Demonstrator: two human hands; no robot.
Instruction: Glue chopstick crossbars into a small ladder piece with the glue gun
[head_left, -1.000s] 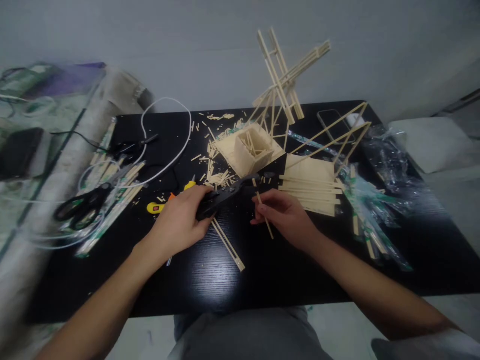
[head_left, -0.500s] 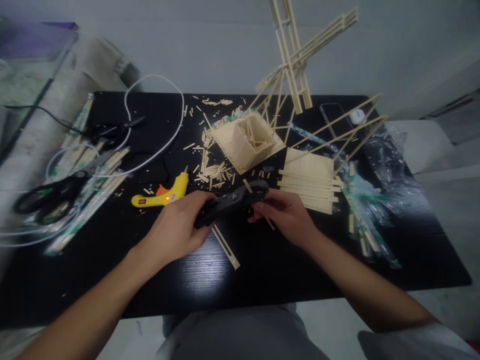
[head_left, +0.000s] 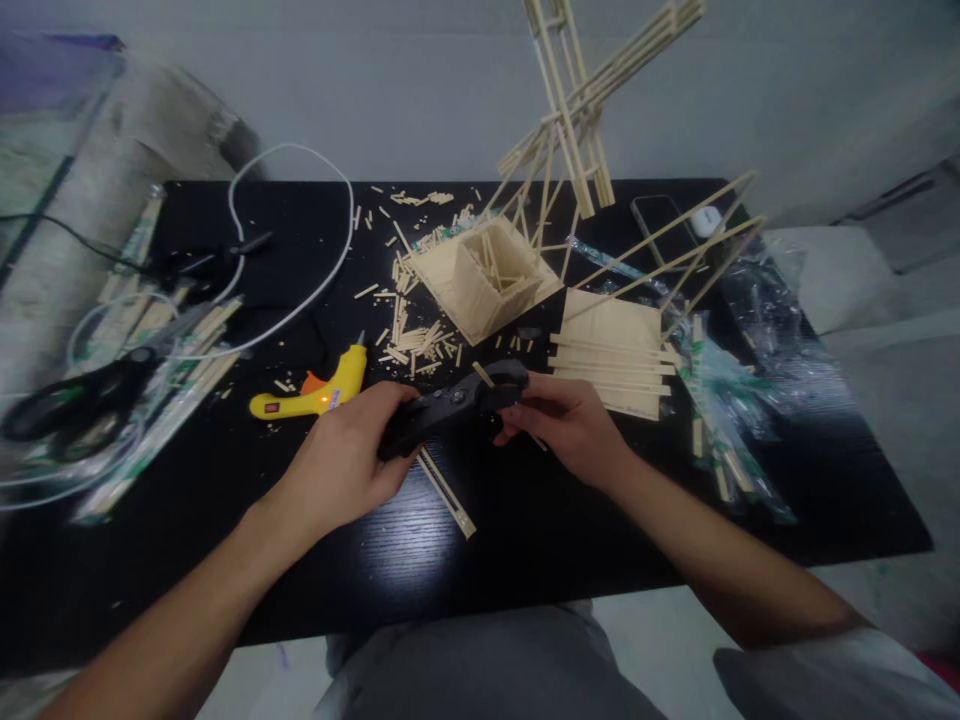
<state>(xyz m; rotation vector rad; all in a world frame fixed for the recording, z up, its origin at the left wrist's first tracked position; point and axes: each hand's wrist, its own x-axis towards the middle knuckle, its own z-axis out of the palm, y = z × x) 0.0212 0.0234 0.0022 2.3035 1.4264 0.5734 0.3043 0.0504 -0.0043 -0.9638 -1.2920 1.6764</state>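
Note:
My left hand (head_left: 337, 455) is closed around the handles of a black hand cutter (head_left: 439, 408), whose jaw end points right. A thin wooden stick (head_left: 484, 375) lies across the cutter's jaws. Its lower part passes by the fingers of my right hand (head_left: 574, 430), which pinch it; the fingertips are partly hidden. Below the cutter, a pair of joined wooden strips (head_left: 450, 497) rests on the black table (head_left: 570, 555). Just beyond my left hand lies a yellow glue gun (head_left: 341, 380) with a lit orange light.
A wooden box on a base (head_left: 487, 280) holds stick pieces, with cut bits (head_left: 420, 345) scattered beside it. Behind rises a stick frame (head_left: 566, 110). Scissors (head_left: 112, 385) and bagged sticks (head_left: 161, 435) lie left; a wooden panel (head_left: 611, 315), phone (head_left: 664, 230) and plastic wrappers (head_left: 739, 410) right.
The whole view has shifted slightly, so the table's things appear a little further left. Both hands keep their grip, with the stick still across the cutter's jaws.

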